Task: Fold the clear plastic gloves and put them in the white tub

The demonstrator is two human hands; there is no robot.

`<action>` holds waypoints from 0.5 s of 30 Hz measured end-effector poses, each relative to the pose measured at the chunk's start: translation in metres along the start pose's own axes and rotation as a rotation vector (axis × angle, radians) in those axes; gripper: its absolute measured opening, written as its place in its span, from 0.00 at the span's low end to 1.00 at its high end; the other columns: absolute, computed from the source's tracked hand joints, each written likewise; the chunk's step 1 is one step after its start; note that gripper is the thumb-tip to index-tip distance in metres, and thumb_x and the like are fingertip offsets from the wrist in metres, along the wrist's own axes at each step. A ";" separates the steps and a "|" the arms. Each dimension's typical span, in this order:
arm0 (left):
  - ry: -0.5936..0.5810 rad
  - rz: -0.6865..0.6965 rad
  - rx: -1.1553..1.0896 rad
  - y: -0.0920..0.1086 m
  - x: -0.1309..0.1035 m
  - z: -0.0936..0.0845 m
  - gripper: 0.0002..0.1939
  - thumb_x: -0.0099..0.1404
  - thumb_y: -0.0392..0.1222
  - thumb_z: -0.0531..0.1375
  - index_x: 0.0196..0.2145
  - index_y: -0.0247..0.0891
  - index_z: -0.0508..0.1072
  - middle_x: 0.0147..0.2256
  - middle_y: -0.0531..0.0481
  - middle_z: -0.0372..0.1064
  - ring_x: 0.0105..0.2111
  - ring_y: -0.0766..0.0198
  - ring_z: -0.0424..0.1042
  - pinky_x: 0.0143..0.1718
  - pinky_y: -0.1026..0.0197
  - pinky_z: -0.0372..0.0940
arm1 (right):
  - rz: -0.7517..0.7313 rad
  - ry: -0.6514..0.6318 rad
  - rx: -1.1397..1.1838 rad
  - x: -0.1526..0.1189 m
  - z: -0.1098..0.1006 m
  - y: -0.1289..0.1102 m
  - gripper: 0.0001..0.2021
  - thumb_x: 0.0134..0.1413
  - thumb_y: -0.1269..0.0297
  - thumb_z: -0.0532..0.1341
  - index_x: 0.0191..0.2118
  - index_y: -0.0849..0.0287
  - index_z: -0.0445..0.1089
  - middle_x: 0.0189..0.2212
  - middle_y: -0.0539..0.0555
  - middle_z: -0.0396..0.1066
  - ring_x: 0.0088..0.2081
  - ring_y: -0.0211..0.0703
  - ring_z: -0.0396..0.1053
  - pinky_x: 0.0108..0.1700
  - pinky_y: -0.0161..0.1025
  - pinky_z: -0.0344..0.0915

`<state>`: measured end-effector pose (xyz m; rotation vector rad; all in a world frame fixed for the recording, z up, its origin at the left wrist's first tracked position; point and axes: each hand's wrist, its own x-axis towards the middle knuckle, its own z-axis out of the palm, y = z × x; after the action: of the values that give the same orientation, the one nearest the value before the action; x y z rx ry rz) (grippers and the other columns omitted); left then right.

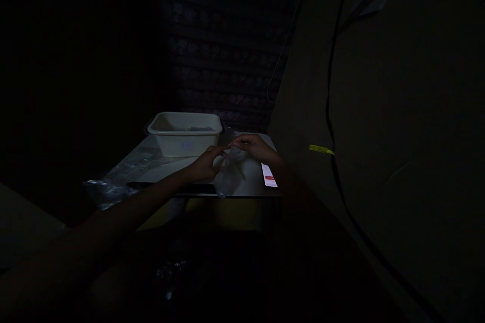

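A small clear plastic bag [229, 176] hangs between my two hands over the front part of the white table [250, 181]. My left hand [206, 164] pinches the bag's upper edge from the left, with its fingertips close to those of the other hand. From the right, my right hand [254, 146] is closed on the top of the same bag. Whatever the bag may hold is too dark to make out. Just behind my left hand stands a white plastic tub [185, 142] with something greyish inside.
A lit phone [269, 175] lies at the table's right edge. Crumpled clear plastic [113, 189] spreads over the left side and hangs off the edge. A black cable [329, 111] with a yellow tag [320, 149] runs down the right wall. The surroundings are very dark.
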<state>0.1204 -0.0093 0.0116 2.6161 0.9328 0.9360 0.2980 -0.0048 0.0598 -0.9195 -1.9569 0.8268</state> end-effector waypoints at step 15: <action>-0.123 -0.124 -0.441 0.008 0.011 0.009 0.31 0.44 0.30 0.51 0.49 0.37 0.51 0.45 0.45 0.58 0.44 0.63 0.59 0.35 0.63 0.58 | 0.174 -0.157 0.225 -0.014 -0.010 0.004 0.10 0.38 0.61 0.57 0.28 0.61 0.68 0.22 0.48 0.66 0.23 0.30 0.61 0.25 0.28 0.56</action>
<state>0.1361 -0.0085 0.0131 2.1910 0.7470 0.8274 0.3137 -0.0121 0.0561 -0.9208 -1.8856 1.2255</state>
